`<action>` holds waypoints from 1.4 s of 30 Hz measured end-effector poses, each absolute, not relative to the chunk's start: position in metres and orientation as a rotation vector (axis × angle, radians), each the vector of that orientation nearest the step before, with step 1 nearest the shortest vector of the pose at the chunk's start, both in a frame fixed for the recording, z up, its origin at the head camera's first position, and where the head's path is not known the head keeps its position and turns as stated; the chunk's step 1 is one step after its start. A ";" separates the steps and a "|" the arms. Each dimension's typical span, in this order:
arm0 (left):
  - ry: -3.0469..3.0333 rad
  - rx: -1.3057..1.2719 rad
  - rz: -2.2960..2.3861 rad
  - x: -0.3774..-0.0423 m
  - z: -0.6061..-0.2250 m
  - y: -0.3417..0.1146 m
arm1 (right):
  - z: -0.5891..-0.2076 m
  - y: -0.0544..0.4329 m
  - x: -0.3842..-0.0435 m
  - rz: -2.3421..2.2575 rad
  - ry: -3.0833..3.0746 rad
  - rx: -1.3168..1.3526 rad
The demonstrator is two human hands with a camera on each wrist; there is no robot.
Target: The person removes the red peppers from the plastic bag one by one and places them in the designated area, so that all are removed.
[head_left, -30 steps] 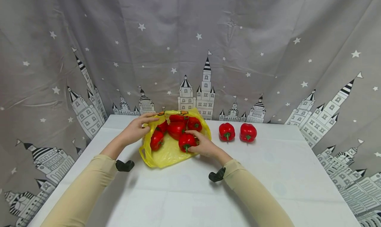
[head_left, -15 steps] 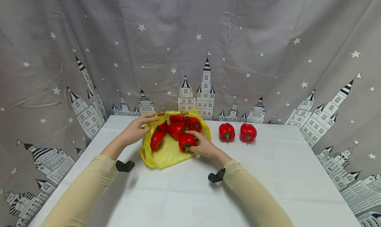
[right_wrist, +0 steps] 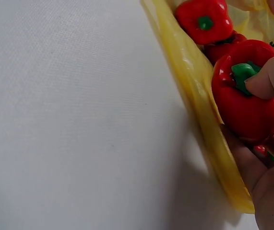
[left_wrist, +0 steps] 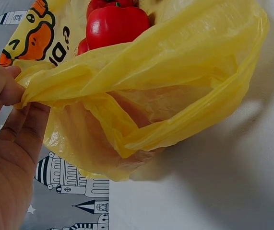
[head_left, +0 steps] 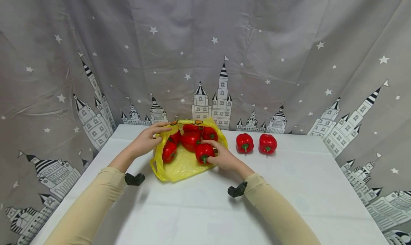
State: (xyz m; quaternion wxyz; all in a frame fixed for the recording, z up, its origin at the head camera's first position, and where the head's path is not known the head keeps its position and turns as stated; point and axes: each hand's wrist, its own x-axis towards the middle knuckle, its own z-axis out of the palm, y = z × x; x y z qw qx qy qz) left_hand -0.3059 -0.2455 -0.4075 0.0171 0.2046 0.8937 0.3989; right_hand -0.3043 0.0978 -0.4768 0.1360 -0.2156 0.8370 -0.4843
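Observation:
A yellow plastic bag (head_left: 179, 168) lies with its mouth facing me, several red bell peppers (head_left: 190, 141) inside it. My left hand (head_left: 146, 141) pinches the bag's upper left rim between thumb and fingers; the left wrist view shows the gathered plastic (left_wrist: 45, 86) there. At the right side of the mouth, my right hand (head_left: 224, 158) grips one red bell pepper (head_left: 204, 154), stem toward me. In the right wrist view the thumb presses beside the green stem of that bell pepper (right_wrist: 244, 110), and the fingers curl under it.
Two more red bell peppers, one nearer the bag (head_left: 244, 143) and one farther right (head_left: 268, 143), stand on the white table (head_left: 289, 188). A grey curtain (head_left: 257, 59) printed with castles and stars hangs behind the table.
My right hand has shifted slightly to the right with the bell pepper in its grip. The left hand keeps its hold on the bag in the same spot.

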 end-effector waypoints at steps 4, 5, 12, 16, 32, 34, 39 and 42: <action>2.779 0.627 1.232 -0.306 -0.407 -0.247 | -0.469 0.103 -0.302 -1.405 2.441 -0.584; 2.780 0.626 1.230 -0.306 -0.407 -0.247 | -0.467 0.105 -0.302 -1.399 2.448 -0.579; 2.775 0.633 1.247 -0.306 -0.409 -0.249 | -0.447 0.118 -0.297 -1.380 2.469 -0.575; 2.769 0.629 1.257 -0.306 -0.410 -0.249 | -0.438 0.132 -0.296 -1.391 2.478 -0.593; 2.784 0.639 1.236 -0.307 -0.408 -0.248 | -0.412 0.221 -0.292 -1.470 2.570 -0.509; 2.786 0.657 1.240 -0.307 -0.408 -0.247 | -0.411 0.233 -0.292 -1.483 2.579 -0.500; 2.791 0.690 1.245 -0.307 -0.407 -0.247 | -0.410 0.264 -0.291 -1.509 2.603 -0.457; 2.789 0.697 1.244 -0.307 -0.407 -0.247 | -0.409 0.281 -0.291 -1.500 2.630 -0.414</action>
